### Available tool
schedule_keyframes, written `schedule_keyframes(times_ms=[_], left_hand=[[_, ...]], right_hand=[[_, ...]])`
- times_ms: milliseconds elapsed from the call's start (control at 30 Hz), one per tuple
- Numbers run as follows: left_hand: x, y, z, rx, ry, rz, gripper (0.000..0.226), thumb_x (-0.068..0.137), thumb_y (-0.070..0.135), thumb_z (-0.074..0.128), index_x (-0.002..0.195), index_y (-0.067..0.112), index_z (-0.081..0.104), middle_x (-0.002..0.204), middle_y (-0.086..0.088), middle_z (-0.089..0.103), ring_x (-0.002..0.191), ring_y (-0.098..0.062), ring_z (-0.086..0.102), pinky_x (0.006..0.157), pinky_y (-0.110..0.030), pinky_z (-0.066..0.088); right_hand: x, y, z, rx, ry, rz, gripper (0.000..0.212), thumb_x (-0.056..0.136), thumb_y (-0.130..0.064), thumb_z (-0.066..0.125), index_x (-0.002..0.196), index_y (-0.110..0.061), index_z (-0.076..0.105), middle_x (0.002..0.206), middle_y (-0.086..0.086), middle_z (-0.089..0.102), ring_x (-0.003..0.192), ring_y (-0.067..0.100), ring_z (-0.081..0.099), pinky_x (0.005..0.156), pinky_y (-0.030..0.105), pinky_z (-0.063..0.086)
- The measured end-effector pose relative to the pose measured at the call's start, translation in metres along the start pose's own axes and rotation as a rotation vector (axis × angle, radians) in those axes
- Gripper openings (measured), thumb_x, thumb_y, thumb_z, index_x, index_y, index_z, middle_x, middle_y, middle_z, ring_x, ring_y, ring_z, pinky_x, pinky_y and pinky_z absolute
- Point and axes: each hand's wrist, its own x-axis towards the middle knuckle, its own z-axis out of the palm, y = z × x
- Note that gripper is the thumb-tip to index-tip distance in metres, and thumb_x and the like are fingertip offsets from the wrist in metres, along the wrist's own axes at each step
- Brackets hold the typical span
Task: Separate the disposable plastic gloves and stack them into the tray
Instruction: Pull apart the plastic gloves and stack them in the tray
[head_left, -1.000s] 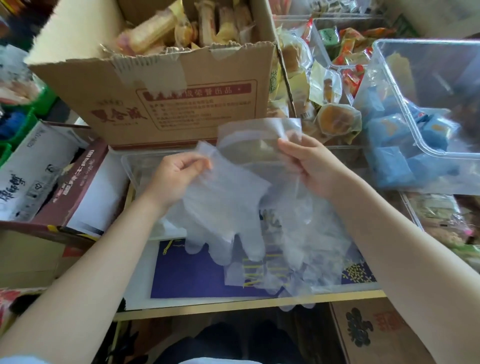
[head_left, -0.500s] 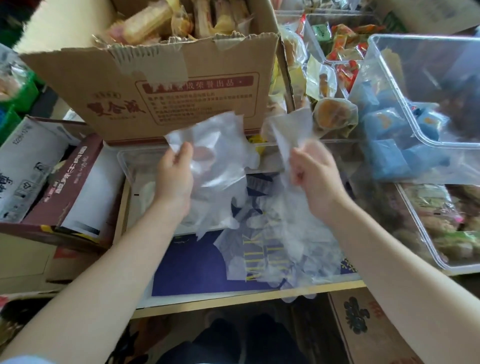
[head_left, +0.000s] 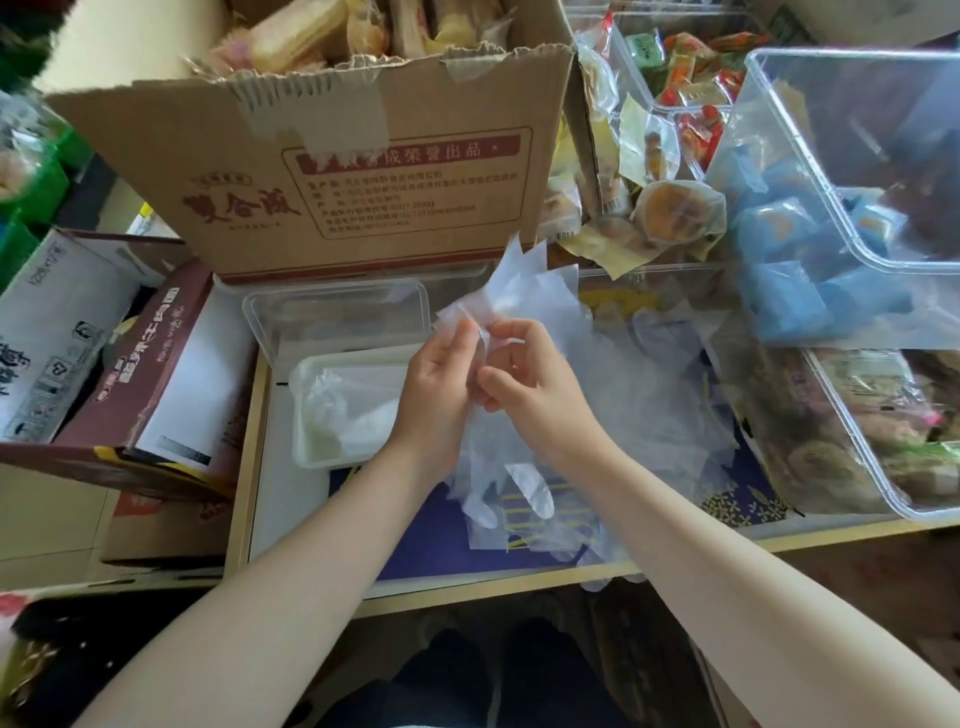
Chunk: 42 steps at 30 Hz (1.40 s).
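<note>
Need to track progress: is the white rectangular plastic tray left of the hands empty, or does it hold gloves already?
Not empty. The white rectangular plastic tray holds thin translucent plastic gloves lying flat inside; count unclear.

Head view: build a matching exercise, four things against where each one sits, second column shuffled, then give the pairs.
Things:
1. cardboard box
2. white tray
3. bunch of gloves
4. blue packets

Places:
A. pinched by both hands, left hand, right hand
B. inside the clear bin at right
C. behind the trays, full of snacks
D. left of the hands, with gloves in it

Pairs: 1-C, 2-D, 3-A, 4-B
</note>
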Motion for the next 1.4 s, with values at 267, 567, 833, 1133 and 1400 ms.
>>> schedule_keyframes(times_ms=[267, 567, 833, 1133, 1400], left_hand=[[-0.002, 0.008, -0.012, 0.214, 0.079, 0.026, 0.011, 0.091, 0.015, 0.058, 0.097, 0.019, 0.067, 0.080, 0.004, 0.072, 0.079, -0.011, 0.068, 0.069, -0.021, 0.052], [0.001, 0.020, -0.026, 0.125, -0.111, -0.077, 0.046, 0.096, 0.005, 0.039, 0.067, 0.019, 0.072, 0.077, 0.001, 0.073, 0.081, -0.014, 0.069, 0.076, -0.024, 0.052], [0.008, 0.024, -0.028, -0.015, -0.166, -0.189, 0.034, 0.095, 0.002, 0.031, 0.086, 0.002, 0.064, 0.083, -0.008, 0.071, 0.081, -0.019, 0.067, 0.070, -0.027, 0.056], [0.001, -0.014, -0.042, 0.551, -0.373, -0.284, 0.033, 0.092, -0.005, 0.043, 0.095, 0.021, 0.063, 0.096, 0.003, 0.067, 0.096, -0.012, 0.061, 0.089, -0.023, 0.047], [0.002, -0.033, -0.018, 0.364, -0.351, -0.283, 0.022, 0.094, 0.003, 0.051, 0.112, 0.013, 0.057, 0.112, -0.008, 0.065, 0.103, -0.019, 0.063, 0.091, -0.032, 0.050]], right_hand=[[-0.012, 0.003, -0.001, -0.220, -0.097, -0.135, 0.044, 0.075, -0.017, 0.039, 0.117, -0.016, 0.051, 0.078, 0.003, 0.063, 0.068, 0.021, 0.059, 0.065, 0.038, 0.049], [0.012, 0.017, -0.056, 0.016, 0.073, 0.054, 0.092, 0.071, -0.030, 0.080, 0.145, -0.021, 0.026, 0.144, -0.003, 0.037, 0.123, 0.006, 0.042, 0.095, 0.016, 0.038], [0.009, 0.019, -0.077, 0.163, -0.129, 0.019, 0.006, 0.081, -0.004, 0.065, 0.086, -0.004, 0.069, 0.074, -0.003, 0.072, 0.069, 0.009, 0.067, 0.069, 0.020, 0.053], [0.014, 0.036, -0.104, 0.149, -0.084, 0.172, 0.015, 0.093, -0.013, 0.055, 0.080, -0.013, 0.064, 0.061, -0.006, 0.062, 0.052, 0.006, 0.055, 0.053, 0.020, 0.045], [0.019, 0.050, -0.131, 0.007, -0.230, 0.204, 0.013, 0.088, -0.015, 0.061, 0.076, -0.013, 0.066, 0.060, -0.003, 0.063, 0.053, 0.009, 0.056, 0.052, 0.019, 0.047]])
